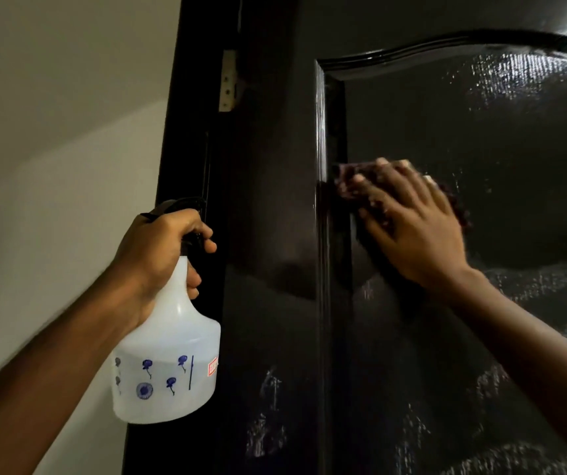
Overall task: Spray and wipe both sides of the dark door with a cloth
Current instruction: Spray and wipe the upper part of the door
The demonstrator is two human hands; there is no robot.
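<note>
One partly full spray bottle point(172, 337)

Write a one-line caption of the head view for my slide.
The right hand presses a dark cloth flat on the dark door while the left hand grips a white spray bottle.

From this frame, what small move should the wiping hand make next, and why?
Probably slide the cloth rightward across the door: the right hand presses it flat at the recessed panel's left edge, and wet streaks show further right and below.
</note>
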